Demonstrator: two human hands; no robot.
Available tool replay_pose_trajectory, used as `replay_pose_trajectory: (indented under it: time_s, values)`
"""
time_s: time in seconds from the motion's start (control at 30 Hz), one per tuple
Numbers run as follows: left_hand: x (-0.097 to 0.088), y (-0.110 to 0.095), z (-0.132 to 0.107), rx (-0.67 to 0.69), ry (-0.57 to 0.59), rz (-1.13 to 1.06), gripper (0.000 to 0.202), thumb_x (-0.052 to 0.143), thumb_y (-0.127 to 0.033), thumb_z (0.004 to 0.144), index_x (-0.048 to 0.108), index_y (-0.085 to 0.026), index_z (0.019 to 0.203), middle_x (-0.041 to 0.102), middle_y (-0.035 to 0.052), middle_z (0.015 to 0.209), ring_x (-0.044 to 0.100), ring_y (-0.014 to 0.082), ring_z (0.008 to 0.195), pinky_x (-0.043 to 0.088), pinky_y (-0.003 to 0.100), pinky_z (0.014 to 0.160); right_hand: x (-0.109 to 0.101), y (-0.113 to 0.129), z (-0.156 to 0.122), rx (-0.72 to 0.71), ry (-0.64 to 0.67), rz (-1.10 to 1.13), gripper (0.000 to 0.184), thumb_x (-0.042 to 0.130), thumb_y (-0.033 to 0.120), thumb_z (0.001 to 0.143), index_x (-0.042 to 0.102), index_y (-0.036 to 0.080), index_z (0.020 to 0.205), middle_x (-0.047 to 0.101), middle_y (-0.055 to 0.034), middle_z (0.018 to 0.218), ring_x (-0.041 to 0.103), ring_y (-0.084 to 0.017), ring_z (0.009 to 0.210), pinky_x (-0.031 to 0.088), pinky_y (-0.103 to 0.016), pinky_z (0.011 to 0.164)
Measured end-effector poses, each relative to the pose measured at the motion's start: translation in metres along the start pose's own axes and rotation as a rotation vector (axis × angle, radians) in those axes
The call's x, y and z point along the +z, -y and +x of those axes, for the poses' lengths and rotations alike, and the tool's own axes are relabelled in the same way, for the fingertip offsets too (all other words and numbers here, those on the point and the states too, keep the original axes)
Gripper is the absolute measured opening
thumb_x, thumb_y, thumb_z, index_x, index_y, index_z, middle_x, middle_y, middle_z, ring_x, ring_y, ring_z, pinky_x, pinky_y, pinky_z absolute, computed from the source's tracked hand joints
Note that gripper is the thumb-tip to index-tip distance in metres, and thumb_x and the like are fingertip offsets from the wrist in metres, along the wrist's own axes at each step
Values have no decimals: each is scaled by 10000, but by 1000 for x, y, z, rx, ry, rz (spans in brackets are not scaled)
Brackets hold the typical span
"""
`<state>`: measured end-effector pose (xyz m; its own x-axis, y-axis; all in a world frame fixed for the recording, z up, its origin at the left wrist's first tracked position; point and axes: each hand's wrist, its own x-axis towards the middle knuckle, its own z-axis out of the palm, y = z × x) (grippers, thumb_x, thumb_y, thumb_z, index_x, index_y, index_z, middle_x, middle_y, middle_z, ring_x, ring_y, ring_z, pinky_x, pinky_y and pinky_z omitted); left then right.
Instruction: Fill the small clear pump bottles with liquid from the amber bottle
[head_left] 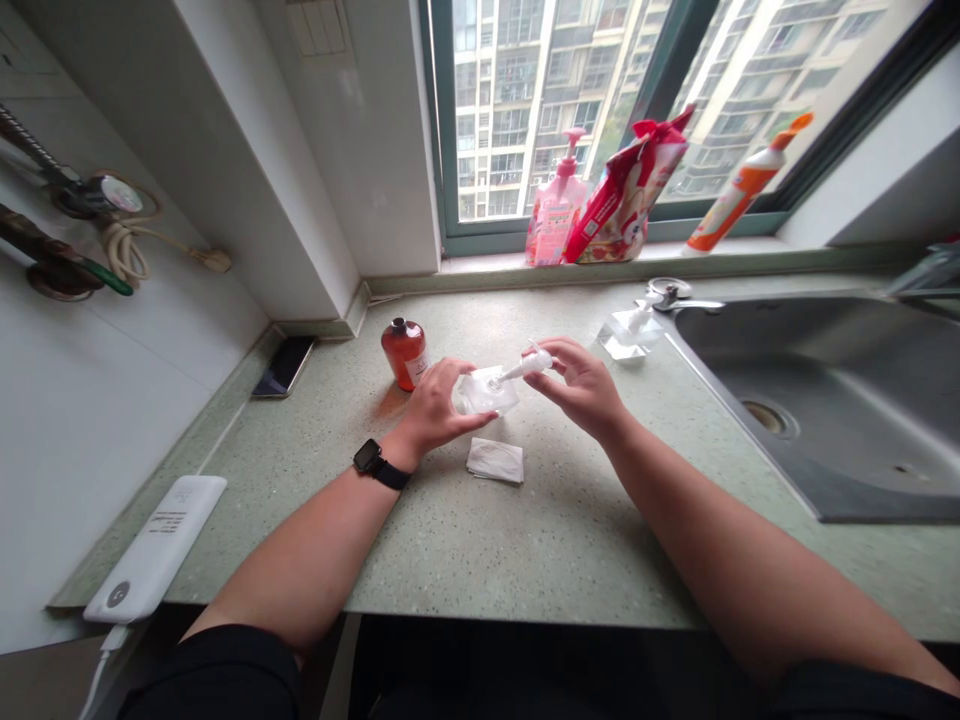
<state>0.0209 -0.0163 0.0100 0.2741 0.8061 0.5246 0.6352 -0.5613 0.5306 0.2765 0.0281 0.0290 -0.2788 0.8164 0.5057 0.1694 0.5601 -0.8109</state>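
Countertop (570,540) speckled green, sink (862,370) right, window (517,110) beyond; left grip (433,410) around clear bottle (486,394), right grip (589,390) pinching pump (534,363).

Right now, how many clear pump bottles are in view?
2: the held clear pump bottle, between left hand and right hand; the far clear pump bottle, beside the sink.

Tissue (496,461) before handheld bottle (487,394)
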Motion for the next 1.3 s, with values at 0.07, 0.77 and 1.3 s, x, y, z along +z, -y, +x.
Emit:
replay_pose_trajectory:
  time_s: [0.07,0.77,1.3]
  values:
    - [0,0,0,0,-11,10,600,887,-545,860,601,-215,1272,700,114,1234,696,317,1171,571,470,1035,-4,-1,1,-11,2,-1,330,802,589,907,787,291,1048,747,-69,1122,720,-270,1120,627,-468,968]
    - [-1,4,-1,38,-49,98,590,901,-494,861,579,-217,1270,698,95,1214,701,286,1136,597,452,994,-46,-6,11,-112,172,-300,369,788,603,896,800,244,984,758,-95,1047,732,-263,972,657,-481,910]
    - [-1,3,-1,15,-27,64,572,880,-492,881,570,-226,1282,691,94,1239,693,289,1158,592,461,1007,-50,-14,12,4,301,-289,423,784,663,861,797,257,979,749,-103,1116,721,-285,1060,631,-512,976]
